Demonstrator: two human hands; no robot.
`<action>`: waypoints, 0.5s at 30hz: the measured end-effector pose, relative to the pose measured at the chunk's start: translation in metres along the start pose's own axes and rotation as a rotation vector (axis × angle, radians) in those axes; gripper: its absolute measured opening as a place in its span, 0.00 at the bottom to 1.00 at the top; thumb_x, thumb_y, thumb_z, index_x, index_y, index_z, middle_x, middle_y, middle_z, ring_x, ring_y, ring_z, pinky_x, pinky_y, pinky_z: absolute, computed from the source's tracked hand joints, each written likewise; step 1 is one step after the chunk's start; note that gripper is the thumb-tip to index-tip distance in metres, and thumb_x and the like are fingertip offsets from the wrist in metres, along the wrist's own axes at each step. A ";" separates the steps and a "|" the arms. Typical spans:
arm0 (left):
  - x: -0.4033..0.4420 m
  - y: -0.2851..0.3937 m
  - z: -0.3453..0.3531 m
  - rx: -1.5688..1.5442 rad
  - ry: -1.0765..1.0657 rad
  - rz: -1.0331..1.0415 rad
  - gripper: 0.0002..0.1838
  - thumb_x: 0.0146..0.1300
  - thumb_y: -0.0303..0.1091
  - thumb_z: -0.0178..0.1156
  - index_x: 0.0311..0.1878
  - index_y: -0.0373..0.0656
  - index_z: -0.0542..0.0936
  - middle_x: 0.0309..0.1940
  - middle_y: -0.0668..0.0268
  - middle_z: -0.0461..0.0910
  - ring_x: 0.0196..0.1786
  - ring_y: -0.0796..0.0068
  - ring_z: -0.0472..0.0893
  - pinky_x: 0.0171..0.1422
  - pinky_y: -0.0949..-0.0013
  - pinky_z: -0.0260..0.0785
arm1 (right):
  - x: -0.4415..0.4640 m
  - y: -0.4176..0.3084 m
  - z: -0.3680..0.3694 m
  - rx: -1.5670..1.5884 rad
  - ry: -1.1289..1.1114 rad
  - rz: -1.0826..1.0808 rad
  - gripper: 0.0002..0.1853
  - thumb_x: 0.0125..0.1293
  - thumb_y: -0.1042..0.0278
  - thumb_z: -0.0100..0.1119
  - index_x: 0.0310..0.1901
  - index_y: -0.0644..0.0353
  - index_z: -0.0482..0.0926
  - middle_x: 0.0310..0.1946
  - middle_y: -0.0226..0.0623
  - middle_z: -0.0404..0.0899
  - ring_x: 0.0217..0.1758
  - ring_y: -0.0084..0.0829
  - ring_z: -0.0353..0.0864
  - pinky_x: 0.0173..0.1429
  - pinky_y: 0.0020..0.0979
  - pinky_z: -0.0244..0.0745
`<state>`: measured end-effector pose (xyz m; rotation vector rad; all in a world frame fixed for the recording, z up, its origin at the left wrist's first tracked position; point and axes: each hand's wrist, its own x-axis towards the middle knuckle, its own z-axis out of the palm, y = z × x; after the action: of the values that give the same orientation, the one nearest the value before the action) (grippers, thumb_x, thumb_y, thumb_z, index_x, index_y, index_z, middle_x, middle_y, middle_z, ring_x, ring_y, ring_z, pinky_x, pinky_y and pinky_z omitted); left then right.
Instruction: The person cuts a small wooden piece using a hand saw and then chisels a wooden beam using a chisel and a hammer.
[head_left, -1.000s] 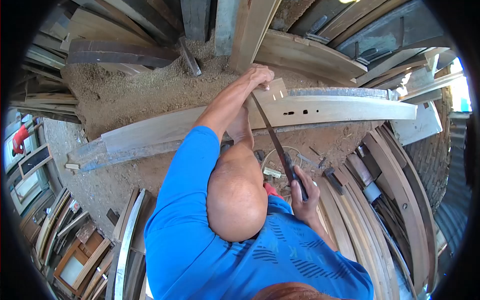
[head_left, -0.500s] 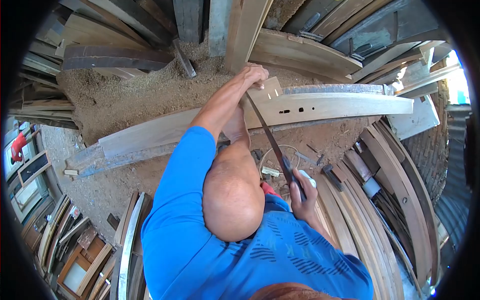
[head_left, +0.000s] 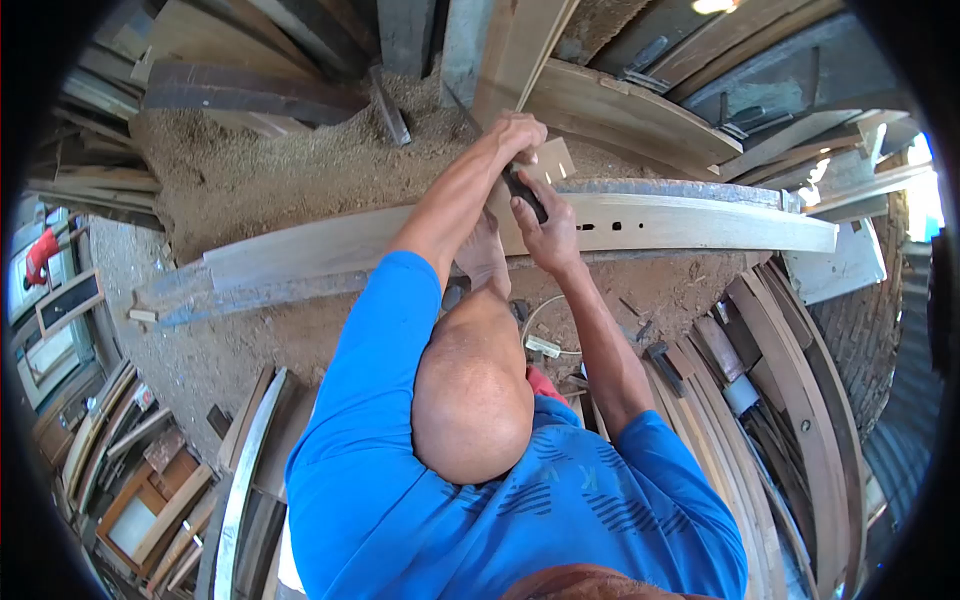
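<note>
My right hand (head_left: 552, 225) is closed round the dark handle of a handsaw (head_left: 524, 192). The saw's blade (head_left: 461, 108) points away from me and passes beneath my left hand (head_left: 515, 137). The fingers of my left hand are curled down over a pale piece of wood (head_left: 552, 158) with light tenons at its end; its grip is partly hidden. Below both hands lies a long curved board (head_left: 720, 220) with dark mortise holes, resting on a worn beam (head_left: 250, 300). My bare foot (head_left: 485, 252) presses on the board beside the saw.
Sawdust (head_left: 260, 185) covers the ground beyond the board. A mallet-like tool (head_left: 390, 108) lies there. Upright planks (head_left: 515, 60) stand ahead. To the right are stacked curved boards (head_left: 800, 370) and a hammer (head_left: 664, 366). A power strip (head_left: 543, 347) lies near my knee.
My right hand has pushed the saw forward, from beside my knee up to the board, and its blade now sticks out past my left hand. My left hand stays at the wood piece.
</note>
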<state>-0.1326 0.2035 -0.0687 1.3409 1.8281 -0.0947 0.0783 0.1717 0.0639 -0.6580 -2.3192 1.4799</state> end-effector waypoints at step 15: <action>-0.012 -0.022 -0.018 -0.008 0.015 0.021 0.23 0.58 0.45 0.74 0.55 0.48 0.87 0.47 0.58 0.89 0.49 0.56 0.88 0.53 0.55 0.79 | 0.017 -0.006 0.004 -0.035 -0.041 -0.035 0.21 0.76 0.64 0.58 0.63 0.68 0.78 0.50 0.61 0.85 0.54 0.51 0.88 0.57 0.43 0.80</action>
<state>-0.1602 0.1942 -0.0581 1.3587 1.8247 -0.0667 0.0604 0.1759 0.0683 -0.5989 -2.3800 1.4537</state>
